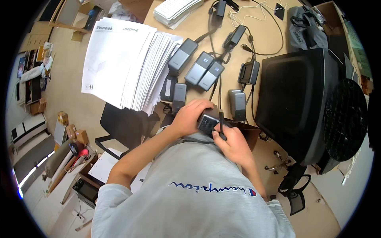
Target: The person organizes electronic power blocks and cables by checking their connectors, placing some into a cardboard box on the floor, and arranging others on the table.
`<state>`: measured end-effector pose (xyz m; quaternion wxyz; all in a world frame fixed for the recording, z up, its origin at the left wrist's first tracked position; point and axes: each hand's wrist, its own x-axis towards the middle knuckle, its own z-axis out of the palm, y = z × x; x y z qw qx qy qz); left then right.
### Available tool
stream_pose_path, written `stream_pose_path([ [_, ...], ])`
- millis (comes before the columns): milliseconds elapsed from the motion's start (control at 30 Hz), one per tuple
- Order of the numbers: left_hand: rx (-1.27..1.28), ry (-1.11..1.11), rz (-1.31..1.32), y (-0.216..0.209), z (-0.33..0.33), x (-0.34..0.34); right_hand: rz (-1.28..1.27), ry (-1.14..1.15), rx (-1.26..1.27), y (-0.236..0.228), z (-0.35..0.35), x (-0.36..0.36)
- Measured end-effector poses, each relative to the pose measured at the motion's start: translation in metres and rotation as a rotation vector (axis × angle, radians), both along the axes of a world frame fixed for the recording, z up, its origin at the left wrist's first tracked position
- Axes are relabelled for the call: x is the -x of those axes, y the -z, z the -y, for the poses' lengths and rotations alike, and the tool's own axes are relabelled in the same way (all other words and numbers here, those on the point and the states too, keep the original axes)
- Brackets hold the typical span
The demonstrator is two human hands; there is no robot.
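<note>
My left hand (193, 116) is wrapped over a dark grey power bank (207, 123), its port end turned up towards me, at the table's near edge. Against that end my right hand (233, 145) pinches a black cable (221, 117); whether its plug sits in a port is hidden by my fingers. Just beyond lie two grey power banks side by side, a left one (199, 67) and a right one (211, 75), both with lit displays. Another power bank (179, 96) stands left of my hands, and one more (237, 104) to the right.
A tall stack of white paper (115, 65) fills the table's left side. Black adapters (249, 72) and cords lie beyond my hands. A large black monitor (295, 103) stands at the right, with a grey bag (305, 31) behind it. A white keyboard (176, 11) lies at the far edge.
</note>
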<state>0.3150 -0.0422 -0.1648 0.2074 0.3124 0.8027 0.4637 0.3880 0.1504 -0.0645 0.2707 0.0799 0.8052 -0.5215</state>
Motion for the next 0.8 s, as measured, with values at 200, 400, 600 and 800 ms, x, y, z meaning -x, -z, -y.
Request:
stream_pose_path([
  [200, -0.031, 0.038, -0.086, 0.005, 0.025, 0.012, -0.122, -0.065, -0.122, -0.007, 0.029, 0.0],
  [400, 0.037, 0.084, -0.051, 0.034, 0.019, 0.029, -0.175, -0.241, -0.4, 0.028, 0.032, 0.017],
  [600, 0.247, 0.21, -0.055, 0.043, 0.014, 0.033, -0.139, -0.321, -0.471, 0.068, 0.023, 0.018],
  [800, 0.285, 0.083, -0.195, 0.062, 0.027, 0.03, -0.145, -0.235, -0.354, 0.072, 0.025, 0.034],
])
